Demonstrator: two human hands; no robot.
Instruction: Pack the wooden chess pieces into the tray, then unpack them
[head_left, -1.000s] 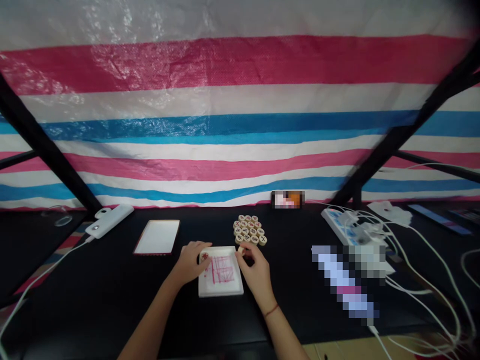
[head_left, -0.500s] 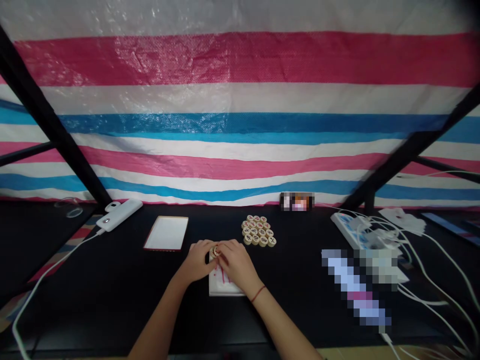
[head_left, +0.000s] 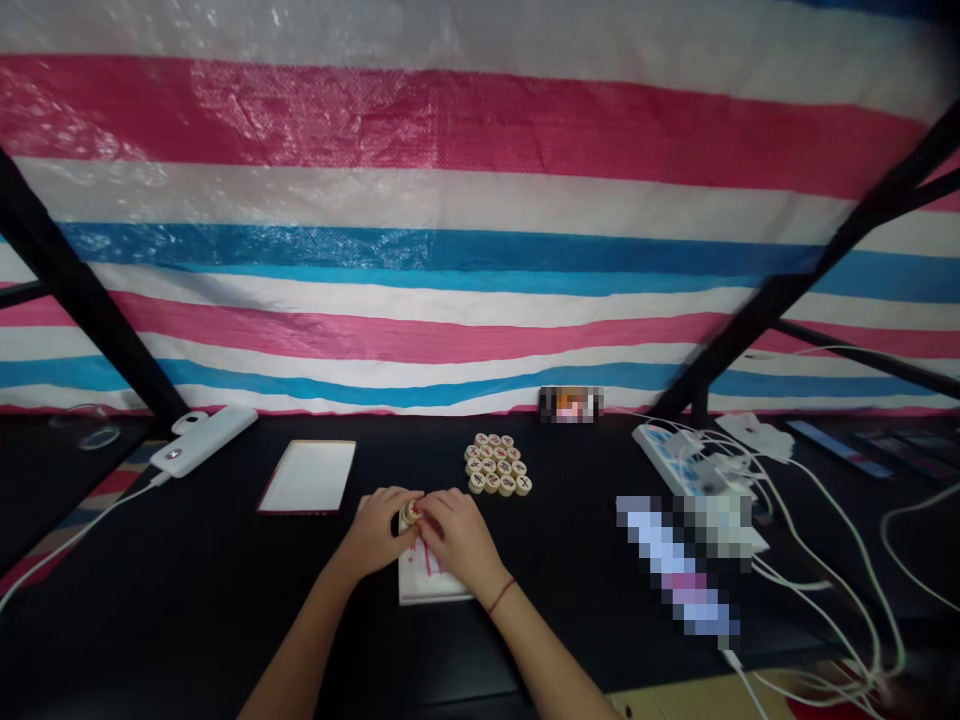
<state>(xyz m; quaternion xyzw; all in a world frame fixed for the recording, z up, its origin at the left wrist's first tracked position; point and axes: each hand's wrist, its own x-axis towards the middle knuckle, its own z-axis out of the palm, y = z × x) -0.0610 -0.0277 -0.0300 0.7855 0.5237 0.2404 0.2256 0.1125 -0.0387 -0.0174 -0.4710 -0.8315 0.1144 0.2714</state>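
My left hand (head_left: pixel 377 533) and my right hand (head_left: pixel 459 540) meet over a white box with red markings (head_left: pixel 433 590). Between their fingertips is a round wooden Chinese chess piece (head_left: pixel 412 511) with a red character. Another piece seems to lie beneath it, though the fingers partly hide this spot. Both hands are closed, thumbs and fingers curled around the piece. Beyond my right hand, several more Chinese chess pieces (head_left: pixel 496 466) stand in close rows, some with red characters, others with dark ones. Left of my hands lies a shallow white open box lid (head_left: pixel 309 478).
A white power bank (head_left: pixel 204 440) with a cable lies at the back left. On the right are a power strip (head_left: pixel 664 452), tangled white cables and a blurred long object (head_left: pixel 679 568). A blurred device (head_left: pixel 571 404) stands by the striped sheet (head_left: pixel 480 210).
The view has swung slightly right, so everything sits further left. My hands stay over the box, and the red character on the piece now shows more clearly between the fingers.
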